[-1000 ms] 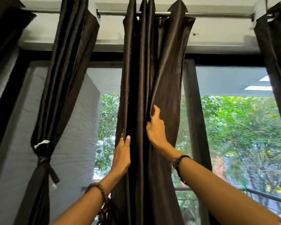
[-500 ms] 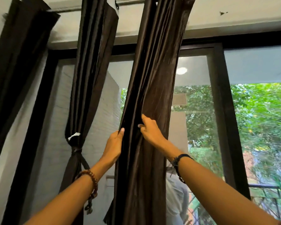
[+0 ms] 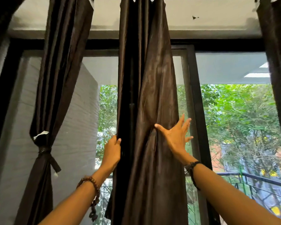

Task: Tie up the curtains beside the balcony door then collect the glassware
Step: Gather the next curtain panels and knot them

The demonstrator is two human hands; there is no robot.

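Head view, looking up at a dark brown satin curtain panel [image 3: 152, 88] hanging in loose folds at centre. Left hand [image 3: 112, 151] at that panel's left edge, fingers curled round the edge and gripping the fabric, thumb tip showing on the near side; brown beaded bracelet [image 3: 92, 184] on the wrist below, a string of beads dangling from it. Right hand [image 3: 177, 135] on the panel's right side, released and spread flat, thumb pressing into a fold, fingers straight and fanned, reaching past the panel's right edge; black woven wristband [image 3: 192, 169] just below that hand. Left of the panel, well apart, a second dark brown curtain [image 3: 58, 78] already gathered and cinched at mid-height with a dark fabric tie-back [image 3: 46, 153], a small white tag [image 3: 40, 133] just above the knot. Behind and right of the panel, black metal door frame [image 3: 196, 98] standing upright, glass on either side. Farther right, green trees [image 3: 237, 111] through the glass and a dark balcony railing [image 3: 258, 179] low down. At the far right edge, another dark curtain [image 3: 277, 62], only partly in view. No glassware in view.
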